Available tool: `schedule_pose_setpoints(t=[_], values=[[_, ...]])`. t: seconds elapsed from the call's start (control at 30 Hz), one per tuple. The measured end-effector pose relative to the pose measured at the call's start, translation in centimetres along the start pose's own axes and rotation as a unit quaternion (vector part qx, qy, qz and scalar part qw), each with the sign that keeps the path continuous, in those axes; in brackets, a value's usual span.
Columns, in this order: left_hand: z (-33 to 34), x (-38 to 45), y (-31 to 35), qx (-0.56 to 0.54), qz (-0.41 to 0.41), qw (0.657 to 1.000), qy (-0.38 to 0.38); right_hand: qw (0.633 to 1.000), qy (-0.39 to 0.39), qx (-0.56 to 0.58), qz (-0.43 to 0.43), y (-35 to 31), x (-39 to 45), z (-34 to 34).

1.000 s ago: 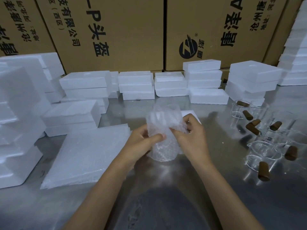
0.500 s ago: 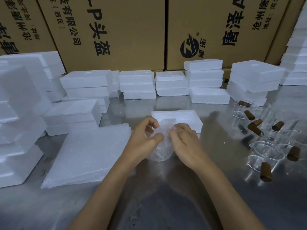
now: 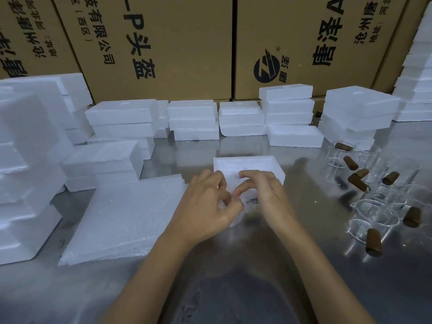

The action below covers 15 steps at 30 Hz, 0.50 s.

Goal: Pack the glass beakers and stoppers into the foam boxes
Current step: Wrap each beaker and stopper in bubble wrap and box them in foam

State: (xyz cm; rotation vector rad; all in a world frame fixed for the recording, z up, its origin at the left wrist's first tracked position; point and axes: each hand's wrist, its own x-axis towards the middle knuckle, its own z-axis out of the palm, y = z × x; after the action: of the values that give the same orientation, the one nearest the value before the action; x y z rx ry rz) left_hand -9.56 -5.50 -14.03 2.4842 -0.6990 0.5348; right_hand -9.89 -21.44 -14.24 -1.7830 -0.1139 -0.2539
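Both hands meet mid-tabletop: the left hand (image 3: 205, 206) and right hand (image 3: 264, 195) pinch a bubble-wrapped beaker (image 3: 236, 202), just in front of an open foam box (image 3: 247, 163). Loose wrap could unfurl, or the glass slip out onto the metal.

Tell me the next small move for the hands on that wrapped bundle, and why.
Probably finish tucking the wrap, then lift the bubble-wrapped bundle into the open foam box just behind it. The left hand grips the bundle, the right hand pinches its top, and the box's cavity looks empty.
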Motion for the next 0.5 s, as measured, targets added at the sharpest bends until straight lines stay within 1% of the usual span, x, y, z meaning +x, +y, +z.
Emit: schedule_pose_setpoints(t=[0.07, 0.13, 0.17, 0.23, 0.3, 0.33, 0.4, 0.47, 0.5], values=[[0.1, 0.0, -0.2, 0.032, -0.003, 0.999, -0.011, 0.994, -0.014, -0.104, -0.022, 0.7, -0.1, 0.6], [0.1, -0.1, -0.4, 0.028, 0.001, 1.0, -0.014, 0.979, -0.034, -0.198, -0.044, 1.3, -0.1, 1.1], [0.1, 0.0, -0.5, 0.016, 0.006, 1.0, -0.001, 0.973, -0.043, -0.22, -0.045, 1.6, 0.1, 1.1], [0.1, 0.0, -0.6, -0.027, 0.008, 0.999, 0.025, 0.972, -0.05, -0.227, -0.036, 2.0, 0.2, 1.1], [0.2, 0.1, -0.7, -0.052, 0.004, 0.999, 0.014, 0.98, -0.037, -0.19, -0.037, 1.8, 0.2, 1.2], [0.3, 0.1, -0.7, -0.037, 0.011, 0.999, 0.002, 0.988, -0.021, -0.15, -0.044, 1.5, 0.1, 1.3], [0.7, 0.1, -0.9, 0.018, 0.022, 0.999, -0.022, 0.998, 0.031, -0.046, -0.038, 0.7, 0.0, 1.3], [1.0, 0.0, -1.2, 0.056, 0.011, 0.997, -0.046, 0.995, 0.095, 0.039, -0.018, 0.3, 0.2, 0.4], [1.2, -0.1, -1.3, 0.065, 0.005, 0.996, -0.053, 0.991, 0.121, 0.062, -0.009, 0.3, 0.4, -0.1]])
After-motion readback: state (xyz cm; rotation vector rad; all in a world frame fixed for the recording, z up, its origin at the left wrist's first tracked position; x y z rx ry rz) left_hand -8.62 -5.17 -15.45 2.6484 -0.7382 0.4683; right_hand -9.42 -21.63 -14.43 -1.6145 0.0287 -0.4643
